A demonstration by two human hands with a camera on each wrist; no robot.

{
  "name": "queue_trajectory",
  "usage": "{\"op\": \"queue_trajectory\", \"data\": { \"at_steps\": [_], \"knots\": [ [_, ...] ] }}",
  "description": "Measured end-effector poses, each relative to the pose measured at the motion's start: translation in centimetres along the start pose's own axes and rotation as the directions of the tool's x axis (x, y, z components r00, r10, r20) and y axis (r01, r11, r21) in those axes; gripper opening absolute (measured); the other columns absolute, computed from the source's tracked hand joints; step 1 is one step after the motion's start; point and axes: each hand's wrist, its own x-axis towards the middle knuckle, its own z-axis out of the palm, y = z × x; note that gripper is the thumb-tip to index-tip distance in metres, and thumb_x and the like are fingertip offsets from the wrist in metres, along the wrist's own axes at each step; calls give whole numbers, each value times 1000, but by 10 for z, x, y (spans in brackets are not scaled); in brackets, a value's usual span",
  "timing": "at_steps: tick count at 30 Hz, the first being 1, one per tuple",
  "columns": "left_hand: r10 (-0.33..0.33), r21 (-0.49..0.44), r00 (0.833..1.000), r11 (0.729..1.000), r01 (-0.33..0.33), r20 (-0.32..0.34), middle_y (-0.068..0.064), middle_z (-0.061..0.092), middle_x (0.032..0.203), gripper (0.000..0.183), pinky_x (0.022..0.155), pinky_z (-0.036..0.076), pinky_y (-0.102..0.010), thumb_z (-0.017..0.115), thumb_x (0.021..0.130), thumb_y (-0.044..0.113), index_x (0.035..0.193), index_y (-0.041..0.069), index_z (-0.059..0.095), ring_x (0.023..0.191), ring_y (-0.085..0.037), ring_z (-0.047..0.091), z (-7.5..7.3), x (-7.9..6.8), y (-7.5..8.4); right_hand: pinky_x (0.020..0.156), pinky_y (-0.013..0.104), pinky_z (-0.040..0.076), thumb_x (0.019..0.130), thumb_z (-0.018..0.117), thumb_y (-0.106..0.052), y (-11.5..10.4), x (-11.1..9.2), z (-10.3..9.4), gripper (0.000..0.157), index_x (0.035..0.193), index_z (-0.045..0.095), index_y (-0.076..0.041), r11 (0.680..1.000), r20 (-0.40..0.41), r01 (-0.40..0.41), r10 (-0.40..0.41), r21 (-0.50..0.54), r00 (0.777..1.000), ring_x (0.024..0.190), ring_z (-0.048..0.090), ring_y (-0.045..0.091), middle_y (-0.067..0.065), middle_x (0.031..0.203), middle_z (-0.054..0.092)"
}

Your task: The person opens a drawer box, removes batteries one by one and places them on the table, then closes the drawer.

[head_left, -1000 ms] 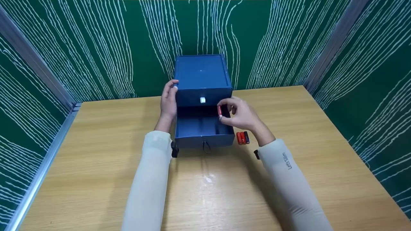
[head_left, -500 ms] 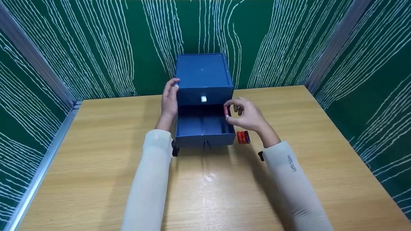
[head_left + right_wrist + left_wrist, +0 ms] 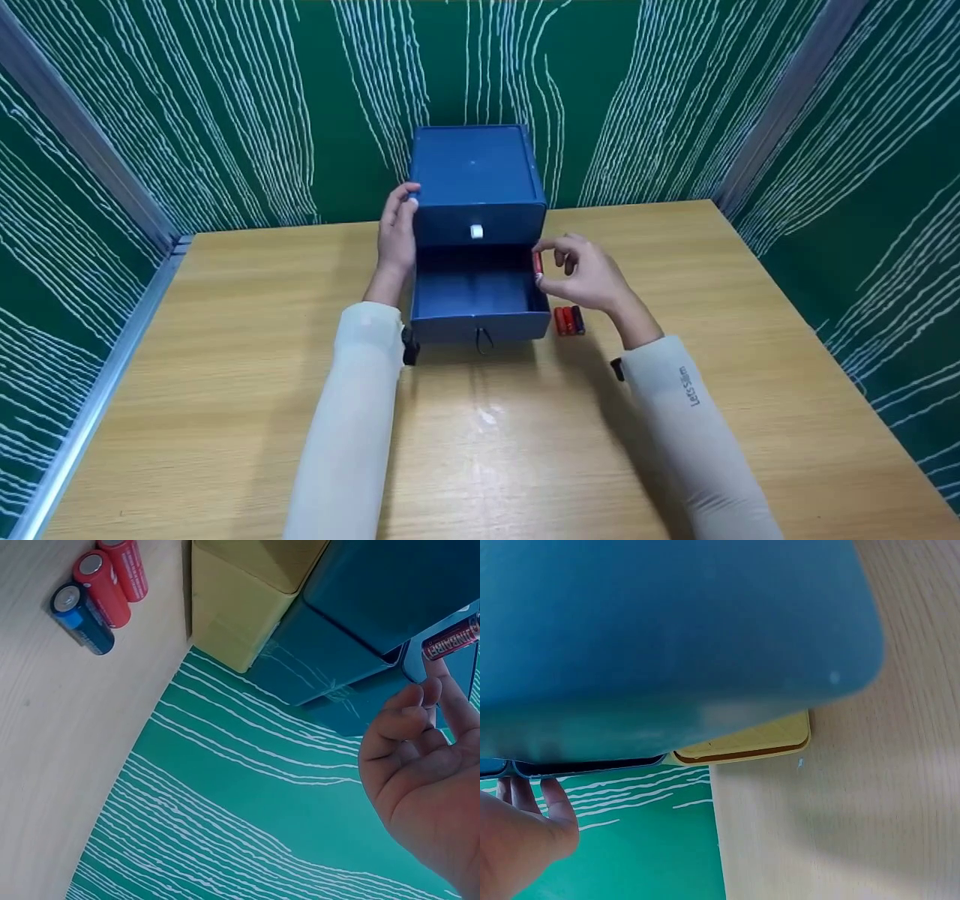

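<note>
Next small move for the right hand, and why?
Probably lower the pinched red battery beside the three batteries on the table. The right hand has shifted it from over the open drawer to its right edge, and those three sit in a row close by; the left hand rests against the blue cabinet.

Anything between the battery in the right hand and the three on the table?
Possibly the right wall of the open drawer: the red battery, pinched in the right hand, shows right at it, and I can't tell if it's clear. Past that, nothing visible blocks the three batteries.
</note>
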Motion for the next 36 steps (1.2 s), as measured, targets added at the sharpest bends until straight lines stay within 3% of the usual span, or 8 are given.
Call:
{"op": "queue_trajectory", "data": {
  "at_steps": [3, 10, 14, 20, 28, 36],
  "knots": [
    [-5, -2, 1000, 1000, 5, 4, 0, 40, 130, 32, 103, 23, -31, 31, 93, 18, 121, 10, 45, 119, -12, 34, 0, 0, 0, 59, 32, 36, 69, 66, -28, 3, -1, -1, 37, 105, 60, -24, 1000, -6, 8, -8, 10, 1000, 71, 46, 24, 7, 81, 48],
    [-19, 7, 1000, 1000, 19, -3, 1, 40, 131, 32, 103, 23, -31, 31, 93, 18, 122, 12, 44, 120, -11, 34, 0, 0, 0, 58, 32, 36, 70, 66, -29, 9, -2, -2, 35, 105, 59, -26, 1000, -11, -5, 6, 17, 1000, 71, 46, 22, -1, 79, 46],
    [-24, 10, 1000, 1000, 24, -11, 1, 40, 130, 32, 103, 24, -30, 31, 93, 18, 121, 12, 45, 119, -11, 34, 0, 0, -1, 58, 33, 37, 70, 66, -28, 12, -4, -4, 35, 105, 59, -27, 1000, -2, -10, 10, 18, 1000, 72, 46, 24, 0, 80, 46],
    [-13, -1, 1000, 1000, 13, -16, -1, 41, 129, 31, 102, 24, -29, 32, 93, 16, 120, 9, 45, 120, -12, 34, 1, 1, 0, 58, 33, 37, 71, 66, -25, 18, -7, -7, 34, 104, 58, -25, 1000, -2, 4, -4, 28, 1000, 69, 46, 24, 1, 78, 46],
    [8, -6, 1000, 1000, -8, -11, -3, 40, 130, 32, 102, 24, -29, 31, 93, 15, 120, 7, 45, 120, -13, 34, 1, 1, 1, 56, 32, 36, 71, 66, -27, 24, -11, -8, 34, 104, 59, -24, 1000, -15, -1, 2, 30, 1000, 68, 46, 26, 12, 81, 49],
    [30, -38, 999, 999, -30, -17, -8, 40, 130, 31, 101, 25, -27, 31, 92, 12, 119, 3, 45, 119, -13, 34, 1, 1, -1, 54, 31, 36, 70, 66, -27, 31, -16, -7, 33, 103, 59, -25, 999, -12, -25, 25, -21, 1000, 66, 45, 21, 6, 79, 48]
  ]
}}
